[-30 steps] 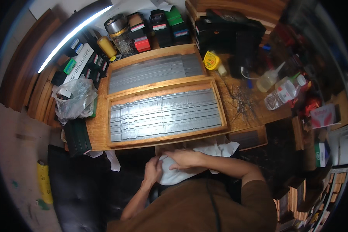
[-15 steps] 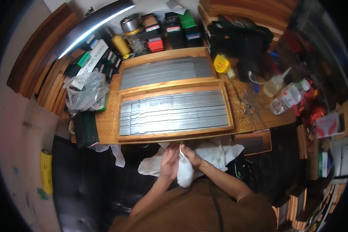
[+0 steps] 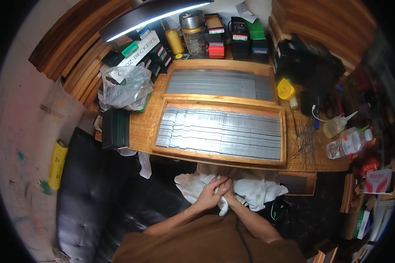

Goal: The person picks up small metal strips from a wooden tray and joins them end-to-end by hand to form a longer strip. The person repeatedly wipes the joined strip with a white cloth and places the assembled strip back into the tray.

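Observation:
Beneath the front edge of the wooden table [image 3: 267, 167], my hands press together around a white cloth [image 3: 223, 206]. My left hand [image 3: 210, 192] wraps over it from the left, its fingers overlapping those of my right hand [image 3: 228, 189]. A short end of the cloth hangs out below the hands. More white fabric [image 3: 260, 190] spreads on both sides of them, under the table edge. Just beyond, a shallow wooden tray [image 3: 284, 139] holds rows of thin shiny metal strips [image 3: 224, 131]; a second wooden tray [image 3: 221, 66] with similar greyer strips lies behind it.
A clear plastic bag [image 3: 126, 90] and dark boxes [image 3: 115, 129] sit on the left. A lamp [image 3: 162, 21] hangs over the back. On the right are a yellow tape measure [image 3: 285, 89], loose thin metal pieces [image 3: 306, 147], a squeeze bottle [image 3: 335, 126] and a clear bottle [image 3: 344, 145].
My hands have closed together over the white cloth, whose hanging bundle shows less than before. The whole view has shifted, putting the table further right in the picture.

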Demonstrator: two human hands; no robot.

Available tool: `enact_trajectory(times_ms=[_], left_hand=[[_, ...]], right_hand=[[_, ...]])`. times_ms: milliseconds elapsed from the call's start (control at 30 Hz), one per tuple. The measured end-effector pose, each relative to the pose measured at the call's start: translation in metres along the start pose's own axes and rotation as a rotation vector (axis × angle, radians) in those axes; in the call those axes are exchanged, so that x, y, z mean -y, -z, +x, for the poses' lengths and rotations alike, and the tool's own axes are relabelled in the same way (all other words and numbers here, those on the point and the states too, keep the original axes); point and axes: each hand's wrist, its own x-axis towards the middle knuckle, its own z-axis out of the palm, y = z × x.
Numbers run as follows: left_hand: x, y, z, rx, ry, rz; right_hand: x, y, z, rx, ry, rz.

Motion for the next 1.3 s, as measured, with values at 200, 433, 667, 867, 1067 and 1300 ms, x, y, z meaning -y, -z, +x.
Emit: enact_trajectory(times_ms=[200,433,667,867,1067,1300], left_hand=[[-0.031,0.024,0.011,0.122,-0.022,0.248],[-0.021,0.066,0.027,0.152,0.271,-0.263],[-0.001,0.024,0.016,-0.064,0.264,-0.8],[0.022,0.011,-0.004,-0.032,0.08,-0.297],[0.008,0.049,0.001,0.169,0.271,-0.168],[-0.055,0.055,0.016,0.327,0.351,0.276]], right_hand=[[-0.001,0.012,0.003,0.131,0.134,-0.197],[-0.006,0.012,0.01,0.169,0.035,-0.093],[-0.009,0.022,0.007,0.263,-0.235,0.02],[0.008,0.011,0.012,0.386,0.0,-0.529],[0.026,0.002,0.001,0.355,0.068,-0.695],[0.032,0.006,0.004,0.412,0.038,-0.755]])
